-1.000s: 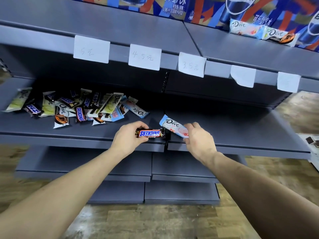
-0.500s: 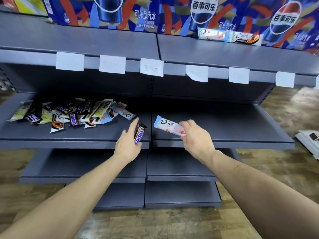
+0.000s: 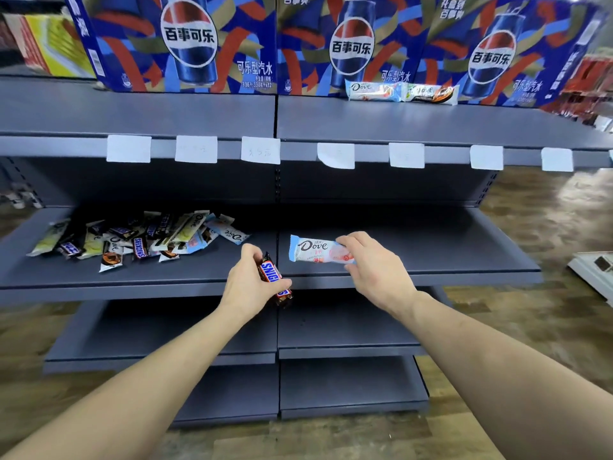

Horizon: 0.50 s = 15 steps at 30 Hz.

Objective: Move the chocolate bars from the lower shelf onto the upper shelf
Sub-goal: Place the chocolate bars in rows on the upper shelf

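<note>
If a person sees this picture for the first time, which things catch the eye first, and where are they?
The big blue cola boxes along the back of the upper shelf stand out first. Next, the left hand grips a Snickers bar and the right hand pinches a Dove bar, in front of the lower shelf. A heap of chocolate bars lies on its left part.

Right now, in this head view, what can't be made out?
- Price tags: writing too faint to read.
- Pile of bars: overlapping wrappers hide the count.
- Snickers bar: partly covered by left hand.
- Pink Dove bar: its right end is hidden by right hand.
</note>
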Tool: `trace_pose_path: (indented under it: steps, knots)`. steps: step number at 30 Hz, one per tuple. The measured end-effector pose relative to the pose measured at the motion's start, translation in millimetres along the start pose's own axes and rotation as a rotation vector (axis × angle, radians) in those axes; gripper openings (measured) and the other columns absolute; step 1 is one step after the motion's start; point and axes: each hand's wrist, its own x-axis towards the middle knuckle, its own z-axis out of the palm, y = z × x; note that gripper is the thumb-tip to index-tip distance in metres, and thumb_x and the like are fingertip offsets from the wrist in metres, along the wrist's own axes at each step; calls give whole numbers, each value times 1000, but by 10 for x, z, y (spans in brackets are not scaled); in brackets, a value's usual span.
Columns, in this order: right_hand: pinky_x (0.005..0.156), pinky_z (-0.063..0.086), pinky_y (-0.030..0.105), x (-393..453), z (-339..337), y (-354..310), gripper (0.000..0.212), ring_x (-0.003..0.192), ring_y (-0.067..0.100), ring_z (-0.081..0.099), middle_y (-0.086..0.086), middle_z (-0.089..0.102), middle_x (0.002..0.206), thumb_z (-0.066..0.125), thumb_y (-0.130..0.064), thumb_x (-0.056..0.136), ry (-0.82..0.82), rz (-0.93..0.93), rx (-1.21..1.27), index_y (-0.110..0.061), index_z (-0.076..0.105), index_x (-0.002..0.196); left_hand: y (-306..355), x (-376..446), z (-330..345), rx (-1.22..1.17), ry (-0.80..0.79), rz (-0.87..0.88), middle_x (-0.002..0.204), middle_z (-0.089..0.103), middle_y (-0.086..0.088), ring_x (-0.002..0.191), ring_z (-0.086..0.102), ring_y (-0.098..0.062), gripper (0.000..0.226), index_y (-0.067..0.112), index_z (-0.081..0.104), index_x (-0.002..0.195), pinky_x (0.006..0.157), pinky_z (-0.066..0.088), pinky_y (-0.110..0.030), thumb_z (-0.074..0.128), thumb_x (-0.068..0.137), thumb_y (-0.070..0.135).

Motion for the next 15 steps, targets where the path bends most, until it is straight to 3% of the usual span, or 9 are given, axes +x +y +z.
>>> trace_pose_path:
  steps: [3, 6, 8, 12, 15]
  knots:
    - [80, 52, 37, -66, -91, 46, 48, 118, 15, 47, -8, 45, 134, 53, -11, 93, 29, -5, 14, -21, 43, 139, 123, -96, -27, -74, -82, 47, 89, 65, 3, 73, 63, -11, 54, 41, 50, 119, 61, 48, -17, 79, 76, 29]
    - [81, 52, 37, -140, -178, 81, 49, 119, 15, 46, -7, 45, 134, 53, -10, 93, 57, -17, 28, -21, 43, 140, 234, -167, -33, -159, -90, 30, 89, 70, -7, 66, 69, -19, 25, 29, 59, 99, 64, 59, -30, 76, 81, 23]
    - [81, 52, 38, -191, -242, 112, 49, 119, 15, 46, -8, 46, 134, 53, -10, 93, 72, -28, 33, -21, 43, 139, 308, -207, -43, -218, -91, -5, 92, 69, -7, 70, 71, -21, 26, 22, 58, 97, 70, 60, -34, 77, 79, 18]
    - [82, 52, 39, -299, -378, 196, 49, 119, 15, 45, -8, 46, 133, 54, -10, 93, 95, -27, 41, -21, 44, 139, 441, -309, -65, -150, -113, -13, 92, 69, 4, 72, 66, -5, 40, 23, 54, 104, 59, 48, -12, 80, 76, 13]
    - [83, 52, 40, -382, -480, 245, 48, 119, 15, 45, -8, 45, 134, 55, -12, 93, 108, -27, 47, -21, 44, 139, 533, -394, -48, -153, -130, 19, 93, 72, -6, 75, 70, -13, 35, 22, 52, 105, 67, 54, -21, 72, 81, 6]
